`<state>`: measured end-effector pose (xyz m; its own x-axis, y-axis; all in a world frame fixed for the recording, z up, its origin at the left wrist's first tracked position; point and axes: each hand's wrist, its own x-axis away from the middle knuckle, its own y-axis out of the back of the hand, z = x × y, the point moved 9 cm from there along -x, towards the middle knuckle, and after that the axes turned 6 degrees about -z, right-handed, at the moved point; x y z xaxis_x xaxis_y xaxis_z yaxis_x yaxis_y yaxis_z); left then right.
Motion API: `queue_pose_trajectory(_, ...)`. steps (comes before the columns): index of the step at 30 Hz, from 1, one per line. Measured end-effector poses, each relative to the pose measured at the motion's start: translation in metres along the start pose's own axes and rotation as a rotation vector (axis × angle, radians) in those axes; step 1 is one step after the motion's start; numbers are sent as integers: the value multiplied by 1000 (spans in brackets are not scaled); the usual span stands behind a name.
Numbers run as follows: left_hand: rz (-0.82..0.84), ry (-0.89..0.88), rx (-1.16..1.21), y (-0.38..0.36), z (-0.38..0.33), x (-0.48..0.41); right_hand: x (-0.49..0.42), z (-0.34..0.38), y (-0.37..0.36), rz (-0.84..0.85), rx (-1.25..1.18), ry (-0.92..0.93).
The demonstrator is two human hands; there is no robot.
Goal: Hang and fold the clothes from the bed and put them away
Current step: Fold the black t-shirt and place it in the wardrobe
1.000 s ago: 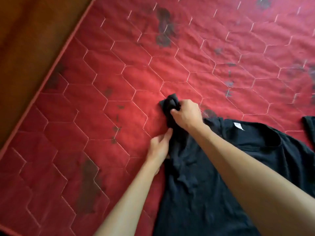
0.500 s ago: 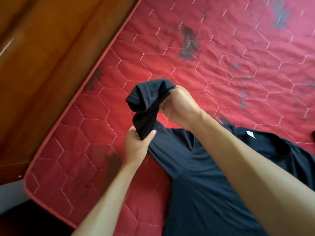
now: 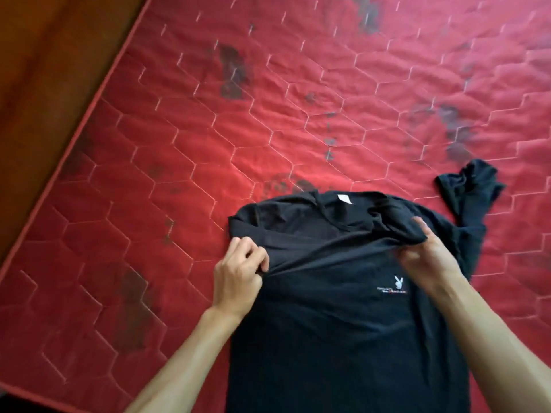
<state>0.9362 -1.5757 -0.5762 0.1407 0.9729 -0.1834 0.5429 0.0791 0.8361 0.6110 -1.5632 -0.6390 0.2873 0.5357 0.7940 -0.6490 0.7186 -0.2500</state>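
Black t-shirt cloth pinched in your left hand and bunched in your right hand, body lying logo-up on the red bed: pull unevenly and the fold may skew, leaving the crumpled far sleeve outside it.

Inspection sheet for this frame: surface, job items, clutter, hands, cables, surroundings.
Surface: red quilted mattress, dark stains.
Job's things: black T-shirt lying logo side up; sleeve crumpled out to the right.
Clutter: nothing seen.
Grippers: left hand pinches the shirt's left edge; right hand grips bunched fabric near its shoulder.
Cables: nothing seen.
Surroundings: brown wooden surface beside the mattress.
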Motion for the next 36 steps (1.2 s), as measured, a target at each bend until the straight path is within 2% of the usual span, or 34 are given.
queue_pose_trajectory(3, 199, -92, 10, -61, -43, 21, -6, 13, 93, -303, 69, 39)
queue_pose_trajectory(7, 464, -172, -22, -132, -74, 67, 0, 6, 171, -484, 406, -49)
queue_pose_trajectory(9, 478, -169, -55, -145, -84, 78, -5, 5, 179, -435, 617, -33)
queue_pose_trajectory(11, 442, -149, -90, -149, -93, 76, -12, 13, 178, -427, 825, 74)
queue_pose_trajectory(15, 393, -78, -134, -160, -110, 49, -30, 30, 154, -385, 1089, 329)
queue_pose_trajectory(18, 461, -72, -122, -184, -124, 33, -40, 37, 146, -313, 1090, 416)
queue_pose_trajectory(21, 525, -73, -76, -203, -141, 24, -38, 56, 151, -251, 917, 523)
queue_pose_trajectory(23, 461, -144, -78, -205, -158, 17, -24, 81, 153, -247, 843, 717)
queue_pose_trajectory(26, 310, -279, -92, -198, -179, 14, -7, 95, 166, -252, 1075, 936)
queue_pose_trajectory(28, 323, -343, -128, -203, -181, 26, -16, 85, 190, -233, 1255, 892)
queue_pose_trajectory(30, 419, -385, -168, -212, -178, 42, -27, 79, 223, -298, 1358, 789)
queue_pose_trajectory(33, 498, -369, -85, -218, -180, 54, -37, 92, 248, -470, 1229, 649)
queue_pose_trajectory(36, 465, -387, -10, -220, -203, 51, -54, 101, 219, -433, 1170, 616)
